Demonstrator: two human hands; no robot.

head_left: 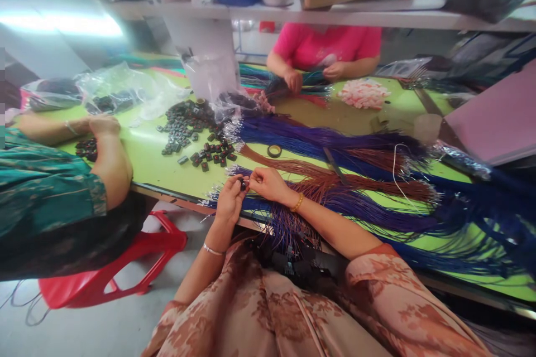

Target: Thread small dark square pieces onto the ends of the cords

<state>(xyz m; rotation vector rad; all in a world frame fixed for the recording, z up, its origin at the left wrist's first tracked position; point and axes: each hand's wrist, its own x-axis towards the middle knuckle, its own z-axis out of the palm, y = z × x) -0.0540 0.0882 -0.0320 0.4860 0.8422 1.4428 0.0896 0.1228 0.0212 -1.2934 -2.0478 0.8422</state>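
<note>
Your left hand and right hand meet at the near edge of the green surface, both pinched on one small black connector held between the fingertips; the right hand also seems to grip a wire end going into it, though that is too small to tell for sure.

The connector sits just off the surface edge, over your lap, so if either pinch slackens it may well drop to the floor beside the red stool.

Just beyond the connector lie the purple wires and the brown wires, crossing one another. Your right wrist rests over them, and a pull could drag loose strands off the edge or tangle the two colours.

Farther from the connector, up and left, the loose black connectors lie scattered, and a co-worker's arm lies close to them; a nudge from it could scatter them.
</note>
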